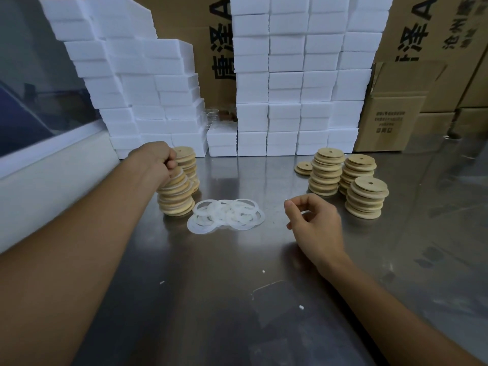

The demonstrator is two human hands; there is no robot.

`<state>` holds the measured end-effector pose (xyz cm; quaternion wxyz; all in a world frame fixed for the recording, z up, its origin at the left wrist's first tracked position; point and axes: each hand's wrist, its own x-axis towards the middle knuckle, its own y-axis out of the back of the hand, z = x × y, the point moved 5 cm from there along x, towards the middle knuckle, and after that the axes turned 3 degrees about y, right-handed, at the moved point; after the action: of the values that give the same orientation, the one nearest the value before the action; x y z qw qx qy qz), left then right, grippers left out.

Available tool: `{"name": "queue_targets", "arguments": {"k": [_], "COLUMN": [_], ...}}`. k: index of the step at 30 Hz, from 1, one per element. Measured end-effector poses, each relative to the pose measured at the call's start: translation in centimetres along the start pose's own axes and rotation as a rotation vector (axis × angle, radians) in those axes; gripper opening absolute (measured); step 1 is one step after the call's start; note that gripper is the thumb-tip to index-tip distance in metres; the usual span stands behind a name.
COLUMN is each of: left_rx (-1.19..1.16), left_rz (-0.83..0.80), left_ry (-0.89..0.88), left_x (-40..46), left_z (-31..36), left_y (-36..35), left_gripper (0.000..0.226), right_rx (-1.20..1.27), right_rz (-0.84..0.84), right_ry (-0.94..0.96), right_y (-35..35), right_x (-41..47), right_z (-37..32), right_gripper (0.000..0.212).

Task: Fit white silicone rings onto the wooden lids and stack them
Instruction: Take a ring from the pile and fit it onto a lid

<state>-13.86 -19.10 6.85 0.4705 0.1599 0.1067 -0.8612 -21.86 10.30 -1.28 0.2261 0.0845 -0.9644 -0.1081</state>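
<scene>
1. The left hand [158, 162] reaches to the top of a leaning stack of wooden lids [175, 196] at the left of the steel table [237, 299]. Its fingers are curled down onto the topmost lid of that stack, gripping it.
2. Just behind that stack stands a second stack [186, 165] of lids, its top disc showing a small centre hole.
3. The right hand [314, 220] hovers above the table right of centre, fingers loosely curled with thumb and forefinger near each other; nothing can be seen between them.
4. The white silicone rings [225, 214] lie in an overlapping flat heap on the table between the two hands, touching the foot of the leaning stack.
5. At the right stand three more tall stacks of bare lids [367, 198], close together, with a low pile of a few lids [304, 167] beside them at the left.
6. White foam blocks [285, 88] are piled in walls along the back of the table; clear glass jars [211, 117] sit in the gap between the walls.
7. Behind them stand cardboard cartons [435, 35] printed with large black characters, turned sideways, reading "唐泽" and a capital "A". Smaller print on the right carton and on the open carton [390, 120] is too blurred to read.
</scene>
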Motion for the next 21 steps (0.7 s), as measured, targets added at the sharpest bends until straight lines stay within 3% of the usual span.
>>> {"name": "queue_targets", "arguments": {"k": [5, 10, 16, 21], "left_rx": [0.001, 0.036, 0.422, 0.734], "left_rz": [-0.011, 0.036, 0.117, 0.104], "left_ry": [-0.049, -0.258, -0.644, -0.859], "left_x": [-0.8, -3.1, -4.9, -5.1], "left_z": [-1.4, -3.8, -7.4, -10.3], "left_y": [-1.0, -2.2, -2.9, -3.1], "left_gripper": [0.030, 0.029, 0.019, 0.012], "right_rx": [-0.006, -0.091, -0.468, -0.687], "right_rz": [0.043, 0.139, 0.347, 0.363], "right_ry": [0.025, 0.145, 0.308, 0.114], "right_y": [0.6, 1.5, 4.0, 6.2], "right_x": [0.4, 0.7, 1.7, 2.8], "right_z": [0.1, -0.3, -0.4, 1.5], "right_gripper": [0.008, 0.006, 0.010, 0.036]}}
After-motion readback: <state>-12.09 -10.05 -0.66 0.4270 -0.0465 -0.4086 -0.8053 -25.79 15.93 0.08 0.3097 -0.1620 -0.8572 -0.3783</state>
